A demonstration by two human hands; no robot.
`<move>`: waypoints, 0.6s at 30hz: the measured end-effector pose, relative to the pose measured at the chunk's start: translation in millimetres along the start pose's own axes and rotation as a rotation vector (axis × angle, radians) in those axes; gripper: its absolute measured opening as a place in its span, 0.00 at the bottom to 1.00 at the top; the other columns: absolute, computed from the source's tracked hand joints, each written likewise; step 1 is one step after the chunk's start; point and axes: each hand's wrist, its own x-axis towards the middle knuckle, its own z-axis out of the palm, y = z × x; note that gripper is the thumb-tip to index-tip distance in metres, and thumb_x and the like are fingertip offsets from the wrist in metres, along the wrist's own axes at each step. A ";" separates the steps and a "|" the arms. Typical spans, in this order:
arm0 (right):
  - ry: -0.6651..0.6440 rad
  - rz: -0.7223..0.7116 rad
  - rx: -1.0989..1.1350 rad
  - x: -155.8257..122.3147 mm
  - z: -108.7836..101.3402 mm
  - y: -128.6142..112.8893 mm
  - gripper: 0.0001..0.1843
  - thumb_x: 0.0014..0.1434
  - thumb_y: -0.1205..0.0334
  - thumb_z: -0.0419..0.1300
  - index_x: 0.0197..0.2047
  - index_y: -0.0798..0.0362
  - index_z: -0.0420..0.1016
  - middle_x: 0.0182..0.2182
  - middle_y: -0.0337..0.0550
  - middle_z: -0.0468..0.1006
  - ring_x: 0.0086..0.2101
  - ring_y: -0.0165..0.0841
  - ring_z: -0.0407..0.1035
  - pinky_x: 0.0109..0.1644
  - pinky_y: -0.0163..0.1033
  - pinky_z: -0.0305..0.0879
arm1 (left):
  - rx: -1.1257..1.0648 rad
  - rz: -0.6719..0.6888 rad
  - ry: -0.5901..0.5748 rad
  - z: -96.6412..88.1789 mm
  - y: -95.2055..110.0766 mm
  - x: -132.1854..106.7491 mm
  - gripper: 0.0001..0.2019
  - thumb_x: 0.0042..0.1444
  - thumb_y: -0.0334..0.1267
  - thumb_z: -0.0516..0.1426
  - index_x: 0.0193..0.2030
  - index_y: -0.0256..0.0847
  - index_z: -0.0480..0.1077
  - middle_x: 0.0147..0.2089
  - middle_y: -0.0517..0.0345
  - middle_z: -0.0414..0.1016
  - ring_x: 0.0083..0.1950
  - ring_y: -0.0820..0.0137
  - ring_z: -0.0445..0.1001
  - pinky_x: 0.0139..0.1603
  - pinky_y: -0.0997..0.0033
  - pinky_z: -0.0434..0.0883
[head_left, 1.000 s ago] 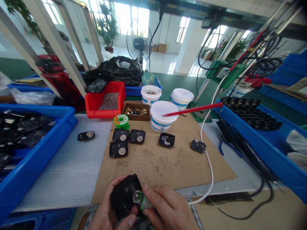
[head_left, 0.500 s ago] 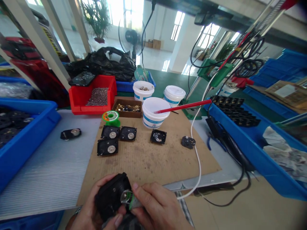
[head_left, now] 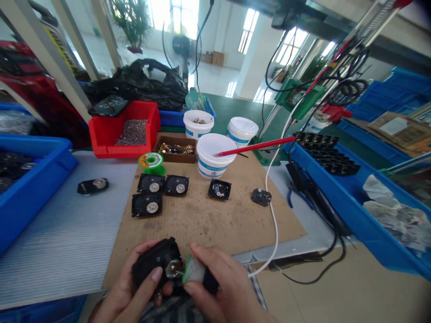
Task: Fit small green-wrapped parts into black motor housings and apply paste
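Note:
My left hand [head_left: 129, 287] grips a black plastic housing [head_left: 153, 264] near the table's front edge, its thumb lying on the face. A round shiny metal disc [head_left: 173, 268] sits at the housing's right side. My right hand [head_left: 225, 282] holds a stubby grey-white piece with a green rim and dark end [head_left: 195, 270], just right of the disc. Thin light lines, perhaps prongs or strands, span the small gap between them; its kind is unclear. Beyond my hands, similar black housings with discs [head_left: 147, 205] lie on the cardboard sheet [head_left: 202, 224].
A white tub [head_left: 215, 157] with a red stick [head_left: 256, 146], a green spool [head_left: 151, 163], a brown tray [head_left: 175, 157] of small brass-coloured parts and a red bin [head_left: 124, 134] stand behind. A white cable [head_left: 276, 229] crosses on the right. Blue crates [head_left: 33, 179] flank both sides.
The green-rimmed piece has moved right, away from the disc, leaving a small gap. My left thumb has shifted up onto the housing's face. The whole view has shifted slightly.

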 end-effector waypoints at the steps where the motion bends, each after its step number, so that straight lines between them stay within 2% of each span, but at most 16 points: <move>1: -0.042 0.100 0.080 0.6 -1.4 -0.5 0.16 0.67 0.56 0.54 0.49 0.58 0.75 0.36 0.49 0.82 0.34 0.34 0.76 0.38 0.33 0.71 | 0.013 0.009 -0.007 0.3 0.1 0.6 0.28 0.44 0.50 0.68 0.50 0.46 0.66 0.31 0.61 0.78 0.24 0.67 0.75 0.21 0.73 0.71; 4: -0.224 0.412 0.236 2.0 -3.3 -1.9 0.15 0.68 0.58 0.51 0.35 0.54 0.75 0.25 0.39 0.79 0.24 0.27 0.71 0.31 0.29 0.64 | 0.036 0.020 -0.016 1.4 0.3 0.9 0.26 0.46 0.49 0.67 0.50 0.47 0.67 0.32 0.59 0.79 0.24 0.66 0.75 0.21 0.72 0.71; 6: -0.296 0.525 0.262 2.8 -2.6 -2.7 0.17 0.68 0.58 0.51 0.31 0.54 0.74 0.22 0.37 0.76 0.21 0.25 0.66 0.27 0.28 0.59 | 0.054 0.028 -0.010 2.2 -0.2 0.6 0.26 0.46 0.48 0.67 0.51 0.47 0.66 0.32 0.60 0.79 0.24 0.66 0.75 0.21 0.72 0.71; 12: -0.312 0.538 0.248 4.4 0.0 -4.9 0.18 0.67 0.58 0.51 0.28 0.55 0.73 0.20 0.37 0.74 0.22 0.26 0.66 0.26 0.29 0.55 | 0.136 0.084 -0.039 1.0 -5.6 0.3 0.27 0.51 0.53 0.63 0.53 0.43 0.64 0.28 0.61 0.79 0.26 0.67 0.74 0.23 0.74 0.72; 18: -0.310 0.531 0.260 3.6 -0.9 -5.5 0.17 0.67 0.59 0.51 0.28 0.54 0.72 0.21 0.38 0.74 0.23 0.27 0.67 0.27 0.29 0.56 | 0.190 0.066 -0.067 -4.1 -12.8 3.2 0.29 0.52 0.56 0.62 0.55 0.44 0.61 0.25 0.64 0.78 0.27 0.65 0.76 0.24 0.75 0.71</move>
